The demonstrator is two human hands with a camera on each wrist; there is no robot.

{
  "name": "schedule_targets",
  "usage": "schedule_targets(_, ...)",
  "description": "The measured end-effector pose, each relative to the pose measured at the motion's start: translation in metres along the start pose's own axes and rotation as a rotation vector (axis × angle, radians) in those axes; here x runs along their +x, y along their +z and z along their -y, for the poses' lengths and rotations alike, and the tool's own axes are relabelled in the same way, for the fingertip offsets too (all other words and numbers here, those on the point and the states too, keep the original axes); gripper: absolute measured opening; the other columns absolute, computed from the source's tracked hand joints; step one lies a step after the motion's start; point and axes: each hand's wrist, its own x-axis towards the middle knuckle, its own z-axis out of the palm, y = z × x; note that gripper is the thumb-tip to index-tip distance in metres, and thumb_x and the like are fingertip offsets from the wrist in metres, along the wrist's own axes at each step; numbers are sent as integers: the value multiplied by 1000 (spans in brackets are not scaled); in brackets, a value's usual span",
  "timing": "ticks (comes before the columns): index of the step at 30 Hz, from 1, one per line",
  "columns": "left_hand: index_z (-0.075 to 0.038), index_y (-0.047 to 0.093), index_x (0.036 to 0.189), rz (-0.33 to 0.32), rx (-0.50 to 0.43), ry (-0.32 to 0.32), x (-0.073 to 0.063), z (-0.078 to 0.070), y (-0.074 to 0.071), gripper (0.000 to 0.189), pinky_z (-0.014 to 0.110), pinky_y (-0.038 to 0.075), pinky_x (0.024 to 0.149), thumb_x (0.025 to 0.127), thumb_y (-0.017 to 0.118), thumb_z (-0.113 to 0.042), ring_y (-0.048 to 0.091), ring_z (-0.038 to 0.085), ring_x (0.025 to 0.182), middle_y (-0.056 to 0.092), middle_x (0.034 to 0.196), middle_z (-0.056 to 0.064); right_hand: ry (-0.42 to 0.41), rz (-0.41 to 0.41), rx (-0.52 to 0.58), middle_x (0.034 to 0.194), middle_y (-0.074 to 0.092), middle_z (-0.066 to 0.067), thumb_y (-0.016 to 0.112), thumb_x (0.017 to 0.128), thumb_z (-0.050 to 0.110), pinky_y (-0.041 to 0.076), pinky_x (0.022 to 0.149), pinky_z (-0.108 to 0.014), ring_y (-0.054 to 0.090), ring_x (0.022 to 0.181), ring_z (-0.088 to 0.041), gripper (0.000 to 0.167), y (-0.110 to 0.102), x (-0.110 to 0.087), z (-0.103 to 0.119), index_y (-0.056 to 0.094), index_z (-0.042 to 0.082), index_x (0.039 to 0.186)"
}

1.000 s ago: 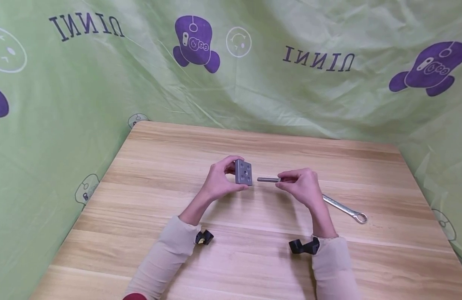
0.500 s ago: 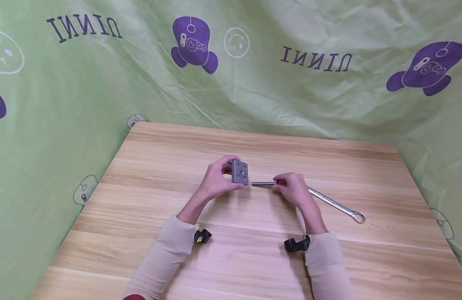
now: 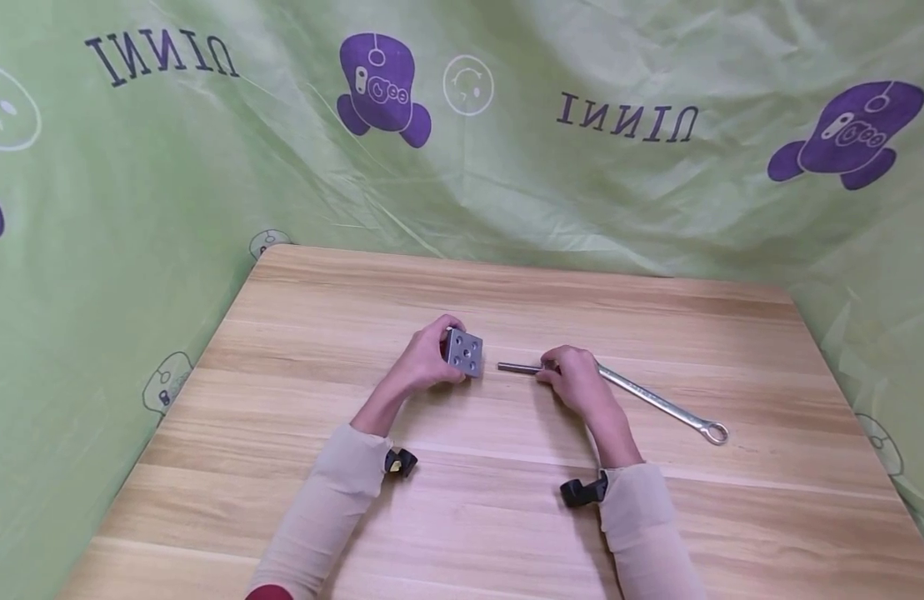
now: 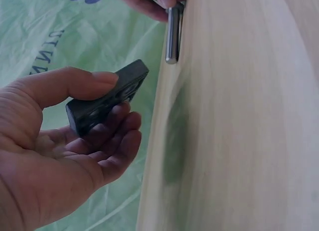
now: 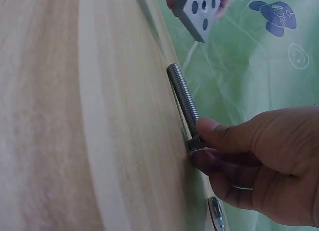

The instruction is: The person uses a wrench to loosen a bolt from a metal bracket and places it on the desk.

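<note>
My left hand (image 3: 422, 360) grips a grey square metal block (image 3: 465, 353) by its edges, thumb on one side and fingers on the other. Several round holes show in the block's face, which is turned toward the right hand. My right hand (image 3: 577, 379) pinches a bolt (image 3: 517, 367) at its head; the thread (image 5: 183, 96) shows in the right wrist view. The bolt's free end points left at the block, a short gap away. In the left wrist view the thumb (image 4: 94, 85) presses along the block's dark edge.
A combination wrench (image 3: 660, 404) lies on the wooden table (image 3: 357, 517), right of and partly behind the right hand. Green printed cloth (image 3: 506, 192) hangs along the table's back and sides. Black camera mounts (image 3: 581, 492) sit at both wrists.
Both hands have shifted left, the right one further, leaving more of the wrench in view. The block has tilted so its holed face shows more. Both grips have stayed.
</note>
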Motion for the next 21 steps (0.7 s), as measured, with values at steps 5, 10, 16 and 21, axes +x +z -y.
schedule_targets(5, -8, 54, 119, 25, 45, -11, 1, 4, -2, 68, 31, 57, 76, 59, 78, 14, 65, 29, 95, 68, 113, 21, 87, 51, 82, 119, 70, -26, 73, 91, 28, 58, 88, -49, 71, 98, -35, 46, -14, -4, 1, 66, -4, 124)
schedule_targets(10, -8, 57, 119, 21, 133, -4, 5, 11, -4, 68, 31, 53, 80, 58, 83, 6, 61, 28, 97, 66, 112, 18, 121, 10, 129, 124, 68, -26, 68, 95, 29, 59, 85, -49, 73, 100, -37, 45, -36, -9, -3, 64, -3, 126)
schedule_targets(16, -7, 64, 120, -11, 304, -20, 6, 16, -8, 68, 49, 46, 101, 56, 89, -6, 48, 35, 118, 56, 132, 19, 140, -21, 121, 125, 69, -24, 65, 97, 27, 59, 79, -46, 72, 99, -37, 42, -55, -14, -10, 65, -3, 126)
schedule_targets(21, -8, 67, 117, -13, 421, -40, 6, 17, -9, 65, 59, 34, 112, 55, 89, -10, 33, 45, 135, 43, 149, 23, 144, -22, 110, 126, 68, -24, 64, 97, 25, 59, 80, -46, 71, 100, -38, 40, -60, -16, -13, 65, -3, 126)
